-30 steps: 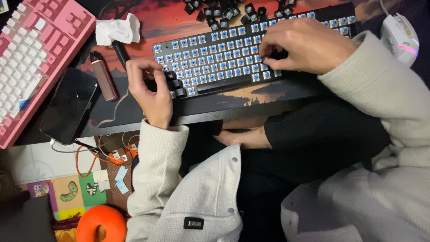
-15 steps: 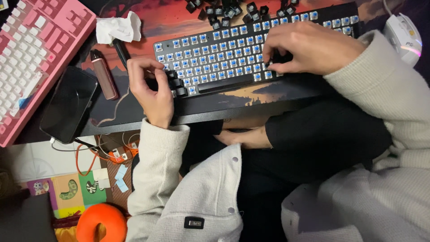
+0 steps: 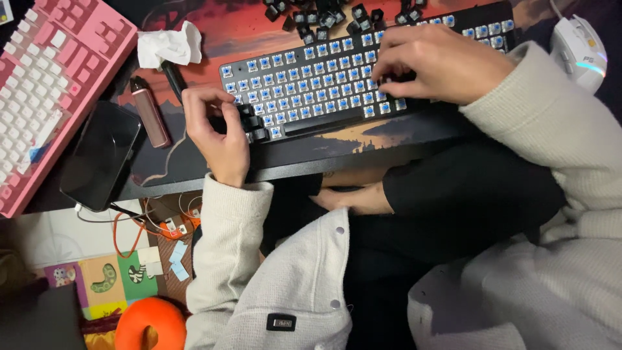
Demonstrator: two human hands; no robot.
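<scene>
My right hand (image 3: 440, 61) hiding keyboard (image 3: 311, 84) switches beneath, pink keyboard (image 3: 45, 84) cut off left, mouse (image 3: 580, 45) partly behind my sleeve

Black keyboard (image 3: 324, 84), blue switches (image 3: 304, 83)

Two keyboards: one black keyboard (image 3: 337, 84), upper centre, most caps stripped, blue switches bare; one pink keyboard (image 3: 45, 84), upper left. Three black keycaps still seated (image 3: 251, 123) at black board's lower-left corner. Loose keycaps (image 3: 324, 14) piled at top edge, too many and too blurred to count. One white mouse (image 3: 578, 50), upper right. One phone (image 3: 100, 155), left. One pink tube (image 3: 149, 111). One crumpled tissue (image 3: 170, 45). Two hands on board: left hand (image 3: 217, 133), right hand (image 3: 440, 61).
</scene>
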